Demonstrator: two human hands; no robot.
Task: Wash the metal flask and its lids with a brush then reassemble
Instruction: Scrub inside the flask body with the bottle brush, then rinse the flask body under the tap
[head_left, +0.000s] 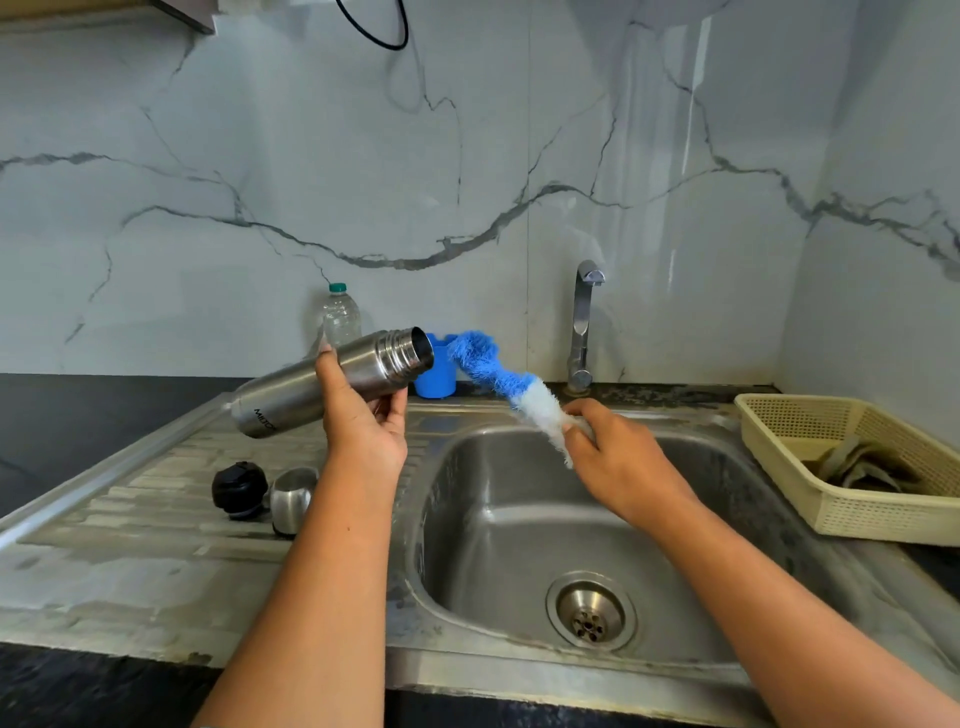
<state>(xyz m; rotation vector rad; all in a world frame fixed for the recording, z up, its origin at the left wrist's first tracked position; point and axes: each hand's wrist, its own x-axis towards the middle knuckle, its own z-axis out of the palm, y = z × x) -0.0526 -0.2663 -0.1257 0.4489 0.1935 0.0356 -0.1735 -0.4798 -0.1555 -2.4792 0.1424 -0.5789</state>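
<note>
Flask (322, 384) tilted at frame centre, fingers of left hand (363, 431) wrapped round its body, fingers of right hand (618, 452) pinching brush (498, 379) beside the open mouth, black lid (239, 490) and metal cap (292, 499) lower left on drainboard (130, 545): interior scrub apparently pending, next move needs tip-to-mouth alignment.

On the drainboard (130, 545), left of the sink basin (519, 519), 2 lids just beside each other: stopper lid (239, 490) on the left, cup lid (292, 499) on the right. Above and behind them, gripped in the left hand (363, 421), the flask (311, 387), tilted with its open mouth up and to the right, just apart from the tip of the brush (498, 376) held by the right hand (618, 452) over the basin. Behind the flask's mouth a tumbler (435, 379), left of that a bottle (341, 317) by the wall, the tap (584, 327) behind the basin, and right of the basin a basket (857, 514) with a cloth (857, 465) in it.
</note>
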